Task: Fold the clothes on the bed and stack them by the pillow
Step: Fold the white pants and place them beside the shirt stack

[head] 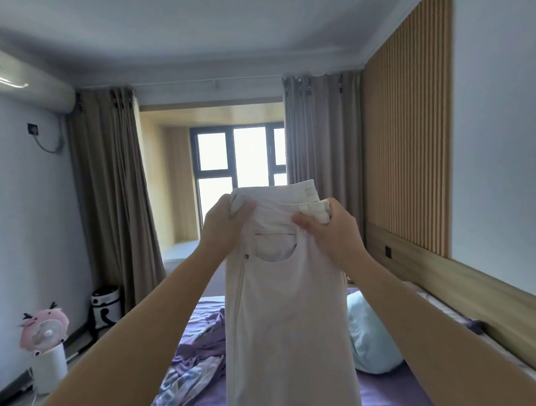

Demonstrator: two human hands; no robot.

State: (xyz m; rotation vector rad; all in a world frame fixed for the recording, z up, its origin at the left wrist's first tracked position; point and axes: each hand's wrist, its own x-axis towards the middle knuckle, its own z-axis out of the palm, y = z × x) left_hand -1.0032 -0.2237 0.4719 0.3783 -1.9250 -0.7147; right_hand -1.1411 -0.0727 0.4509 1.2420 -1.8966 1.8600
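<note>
I hold a pair of white trousers (288,319) up in front of me by the waistband, legs hanging straight down over the bed. My left hand (227,223) grips the left end of the waistband. My right hand (327,230) pinches the right end, where the band is doubled over. Below lies the bed with a purple sheet (391,395). A light blue pillow (370,337) rests to the right of the trousers. A crumpled purple and patterned cloth (194,358) lies to their left on the bed.
A wooden headboard ledge (470,291) and slatted wall panel run along the right. On the left stand a pink fan on a white cup (46,345) and a black and white bin (106,306). Curtains and a window (242,157) are ahead.
</note>
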